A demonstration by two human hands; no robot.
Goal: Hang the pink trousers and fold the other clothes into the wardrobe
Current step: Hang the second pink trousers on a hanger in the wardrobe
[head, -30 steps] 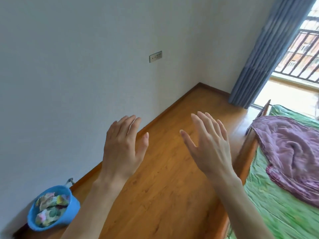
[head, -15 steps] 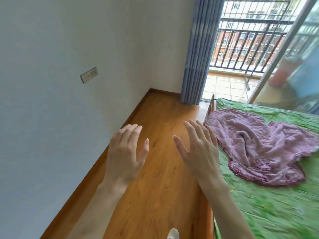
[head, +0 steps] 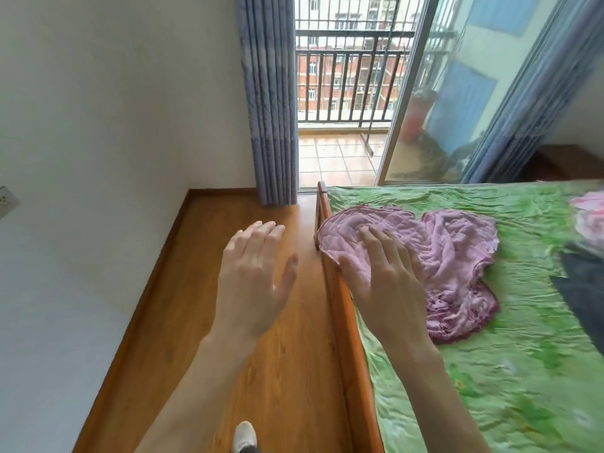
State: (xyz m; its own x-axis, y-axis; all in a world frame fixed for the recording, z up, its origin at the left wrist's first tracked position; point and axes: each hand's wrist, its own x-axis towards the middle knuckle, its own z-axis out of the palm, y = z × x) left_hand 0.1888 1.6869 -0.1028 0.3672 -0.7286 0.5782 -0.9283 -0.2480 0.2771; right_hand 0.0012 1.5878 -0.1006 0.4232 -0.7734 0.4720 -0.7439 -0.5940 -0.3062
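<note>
Both hands empty, fingers spread: right hand [head: 385,273] hovers over the bed [head: 490,371] edge at the near-left lobe of the pink trousers [head: 457,256], contact unclear; left hand [head: 255,279] is over the wooden floor [head: 202,289], well off the bed. Trousers lie crumpled ahead and right of the hands, spread mostly left-to-right across the green cover, so the right hand is clearly nearer. Other clothes, a dark garment [head: 585,289] and a pink-white piece [head: 591,214], sit further right at the frame edge; no wardrobe in view.

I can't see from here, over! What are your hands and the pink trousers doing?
Left hand open, over floor. Right hand open, empty, over pink trousers, crumpled on green bedspread. Nothing in the way.
</note>
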